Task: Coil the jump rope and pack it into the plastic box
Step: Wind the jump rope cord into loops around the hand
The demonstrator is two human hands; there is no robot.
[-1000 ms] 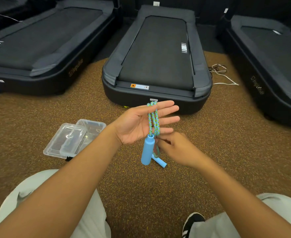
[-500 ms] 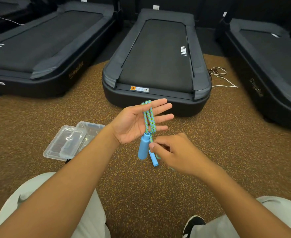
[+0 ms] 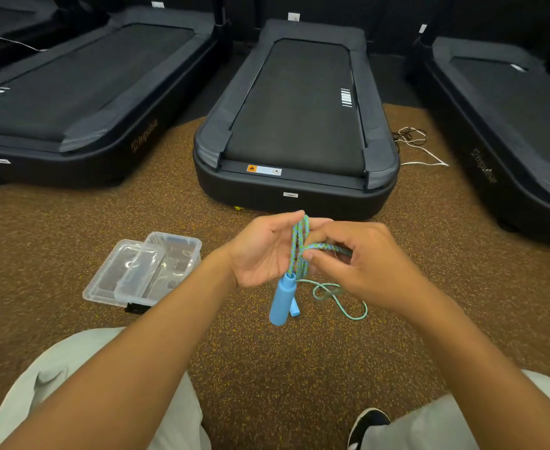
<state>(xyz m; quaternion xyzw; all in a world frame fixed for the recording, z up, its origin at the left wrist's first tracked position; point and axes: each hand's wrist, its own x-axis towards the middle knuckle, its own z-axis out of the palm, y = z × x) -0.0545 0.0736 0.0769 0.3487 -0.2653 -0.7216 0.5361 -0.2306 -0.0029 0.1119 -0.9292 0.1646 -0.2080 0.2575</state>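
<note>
The jump rope (image 3: 299, 246), a blue-green braided cord, is looped over the fingers of my left hand (image 3: 260, 251), palm up. Its two blue handles (image 3: 282, 298) hang below that hand. My right hand (image 3: 361, 264) pinches a strand of the cord and holds it sideways across the loops. A loose tail of the cord (image 3: 338, 298) trails on the carpet under my right hand. The clear plastic box (image 3: 173, 264) lies open on the floor to the left, its lid (image 3: 117, 271) beside it.
Three black treadmills stand ahead: one at the left (image 3: 72, 102), one in the middle (image 3: 296, 125), one at the right (image 3: 510, 118). White and black cables (image 3: 419, 147) lie between the middle and right ones. My knees and a black shoe (image 3: 367, 423) are at the bottom.
My right hand rose from below the handles to the loops and pulled a strand sideways across them. My left fingers curled in. A loose tail now shows on the carpet.
</note>
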